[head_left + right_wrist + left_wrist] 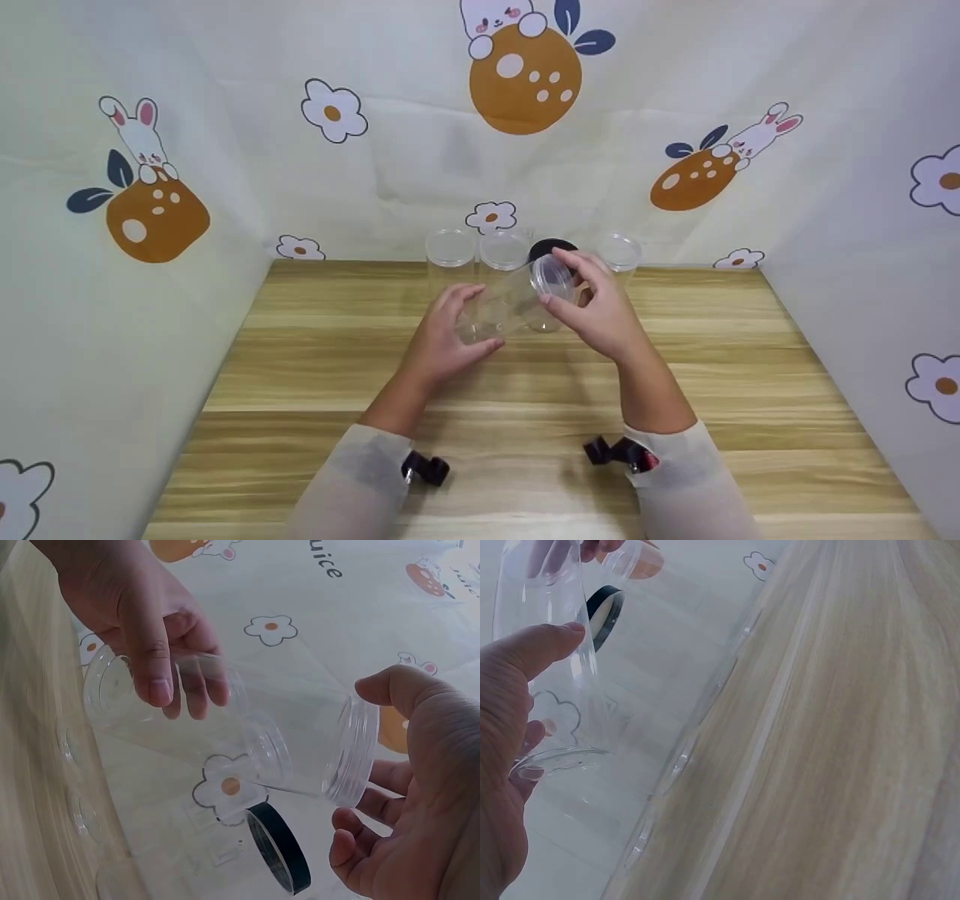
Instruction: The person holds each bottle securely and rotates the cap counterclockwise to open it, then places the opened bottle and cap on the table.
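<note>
Left hand grasps the lower end of a clear jar, thumb on the near side and fingers on the far side, above a wood-grain table; a sound hold here would likely mean cradling the wall firmly but without squeezing, since clear plastic of this kind may flex or slip. At center, the jar tilts up toward the right, and its angle is probably best governed by the 2 hands turning together, so that the raised end does not knock the black lid just behind it. At right, the right hand grasps the ridged upper end between thumb and fingers; even pressure from opposite sides would likely hold the rim true, with fingertips on the outer edge. Whether that end is open or capped, the pictures do not settle. As for position, the left pair of standing jars, 2 in all, rises beyond the left hand, against a printed backdrop. The held jar lies between the 2 hands, touching each, its lower end in the left palm's curve and its upper end within the right hand's spread, and it appears lifted off the table. Farthest right, 1 more standing jar, the end jar, shows behind the right hand, partly hidden.
</note>
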Demonstrator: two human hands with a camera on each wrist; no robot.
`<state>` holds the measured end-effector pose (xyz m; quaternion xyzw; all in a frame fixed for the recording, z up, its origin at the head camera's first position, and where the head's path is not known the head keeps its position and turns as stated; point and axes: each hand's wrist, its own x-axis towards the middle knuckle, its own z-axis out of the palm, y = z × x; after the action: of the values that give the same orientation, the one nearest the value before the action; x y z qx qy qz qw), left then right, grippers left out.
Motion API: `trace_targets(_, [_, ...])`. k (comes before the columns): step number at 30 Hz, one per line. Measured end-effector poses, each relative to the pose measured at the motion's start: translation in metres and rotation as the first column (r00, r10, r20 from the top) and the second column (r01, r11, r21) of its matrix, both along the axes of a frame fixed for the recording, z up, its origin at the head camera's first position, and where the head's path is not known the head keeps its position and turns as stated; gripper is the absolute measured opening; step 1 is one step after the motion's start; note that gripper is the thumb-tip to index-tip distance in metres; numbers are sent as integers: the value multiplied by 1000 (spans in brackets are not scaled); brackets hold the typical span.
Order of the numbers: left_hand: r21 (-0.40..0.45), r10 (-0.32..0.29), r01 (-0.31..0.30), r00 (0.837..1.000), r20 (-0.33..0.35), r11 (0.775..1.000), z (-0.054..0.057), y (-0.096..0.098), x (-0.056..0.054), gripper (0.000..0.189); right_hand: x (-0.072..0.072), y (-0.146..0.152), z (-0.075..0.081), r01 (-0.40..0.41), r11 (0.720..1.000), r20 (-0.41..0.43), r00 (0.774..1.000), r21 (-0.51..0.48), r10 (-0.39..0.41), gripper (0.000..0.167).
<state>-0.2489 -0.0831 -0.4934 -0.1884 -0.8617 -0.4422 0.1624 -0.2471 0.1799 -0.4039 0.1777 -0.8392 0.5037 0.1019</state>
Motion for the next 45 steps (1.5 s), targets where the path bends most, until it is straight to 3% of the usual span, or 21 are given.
trace_targets(6, [18, 6, -7, 1000, 8, 1000, 0, 0, 1, 88, 2, 0, 0, -12, 997, -9, 1000, -75, 12, 65])
trace_targets(14, [88, 66, -67, 998, 12, 994, 0, -2, -1, 87, 2, -1, 0, -57, 980, -46, 998, -193, 49, 69])
trace_targets(24, [221, 49, -36, 997, -55, 975, 1, -8, -2, 89, 2, 0, 0, -56, 966, -76, 996, -254, 38, 72])
trace_targets(31, [336, 49, -15, 994, -93, 942, 5, -18, -2, 84, 0, 3, -1, -7, 973, -95, 995, -230, -16, 68])
trace_targets(37, [436, 124, -61, 985, -117, 898, 7, -30, -4, 85, -2, 9, 0, 9, 962, -118, 992, -271, -43, 65])
trace_targets(45, [483, 188, -115, 977, -104, 868, 5, -48, -5, 84, -6, 26, -4, -27, 939, -140, 990, -344, -23, 63])
